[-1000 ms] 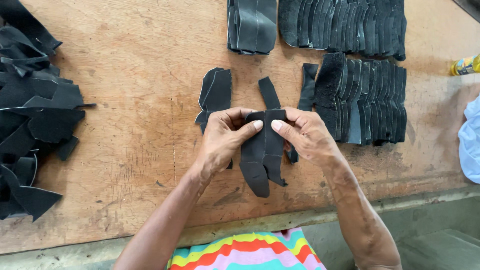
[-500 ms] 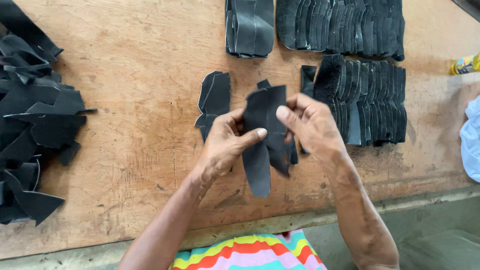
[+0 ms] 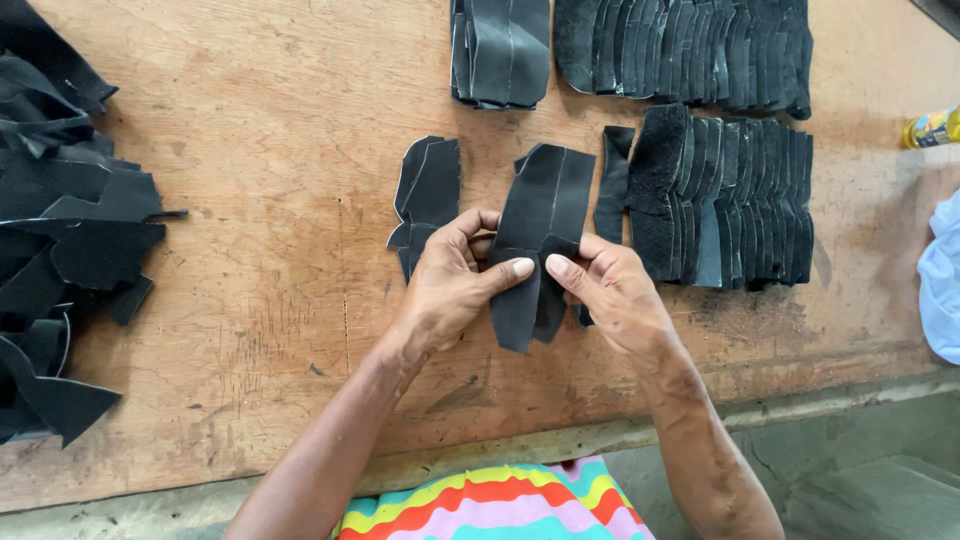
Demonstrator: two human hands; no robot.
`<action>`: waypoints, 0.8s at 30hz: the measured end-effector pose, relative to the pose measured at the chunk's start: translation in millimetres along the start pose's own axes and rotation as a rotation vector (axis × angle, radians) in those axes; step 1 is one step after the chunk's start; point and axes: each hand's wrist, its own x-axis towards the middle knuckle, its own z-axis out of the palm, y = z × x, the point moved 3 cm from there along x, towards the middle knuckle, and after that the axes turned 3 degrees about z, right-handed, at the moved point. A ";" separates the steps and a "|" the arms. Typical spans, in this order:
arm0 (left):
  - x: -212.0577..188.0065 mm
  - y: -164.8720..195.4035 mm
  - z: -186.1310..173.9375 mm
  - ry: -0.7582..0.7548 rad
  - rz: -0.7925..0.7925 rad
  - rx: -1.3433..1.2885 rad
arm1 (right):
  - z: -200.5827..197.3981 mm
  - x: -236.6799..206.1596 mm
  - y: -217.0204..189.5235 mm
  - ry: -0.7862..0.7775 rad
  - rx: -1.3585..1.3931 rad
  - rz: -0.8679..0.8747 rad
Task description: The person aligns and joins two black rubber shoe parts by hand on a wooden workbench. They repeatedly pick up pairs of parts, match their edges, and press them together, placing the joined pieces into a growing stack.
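we see a black leather piece (image 3: 541,235) lifted just above the wooden table (image 3: 270,150), pinched between both hands: the left hand (image 3: 452,283) grips its left edge, the right hand (image 3: 608,292) its right, thumbs nearly meeting. just beside lies a small cut piece (image 3: 428,195); stacked rows (image 3: 730,195) sit right, scraps (image 3: 60,230) far left.

Black scrap heap (image 3: 60,240) is cut by left edge, top stacks (image 3: 680,50) by top edge. Yellow bottle (image 3: 932,127) and blue cloth (image 3: 942,285) are cut at right. Fingers (image 3: 478,232) partly hidden behind leather piece (image 3: 535,240).
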 end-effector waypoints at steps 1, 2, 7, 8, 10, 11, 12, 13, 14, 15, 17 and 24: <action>0.5 -1.0 -0.2 -0.010 0.009 -0.013 | -1.3 -0.4 4.5 0.004 0.018 0.024; 1.1 -1.5 -0.4 -0.024 0.018 -0.025 | -3.2 -0.3 8.0 0.009 0.045 0.028; 1.2 -2.7 -2.7 -0.075 0.013 -0.028 | -12.8 0.9 17.6 -0.007 0.125 0.089; 0.8 -2.7 -2.8 -0.083 0.018 -0.028 | -14.1 1.0 17.6 -0.014 0.132 0.093; 0.8 -1.9 -3.4 -0.127 0.018 -0.082 | -15.0 0.9 16.7 -0.030 0.144 0.101; 0.5 -1.8 -3.4 -0.151 0.017 -0.109 | -14.7 0.1 15.9 -0.055 0.166 0.106; 0.6 -1.8 -3.6 -0.162 0.016 -0.126 | -14.9 -0.3 14.5 -0.082 0.187 0.110; 0.3 -1.9 -3.7 -0.174 0.013 -0.142 | -14.3 -0.7 13.5 -0.107 0.209 0.114; -0.2 -2.4 -3.2 -0.188 0.008 -0.159 | -14.2 -1.3 13.1 -0.115 0.234 0.131; -0.2 -2.5 -3.4 -0.183 0.021 -0.138 | -13.8 -1.1 12.8 -0.124 0.257 0.146; 0.4 -2.2 -2.9 -0.168 0.054 -0.093 | -14.3 0.0 11.6 -0.131 0.273 0.160; -1.9 2.1 -2.6 -0.104 0.118 0.043 | -15.4 2.7 8.9 -0.074 0.182 0.108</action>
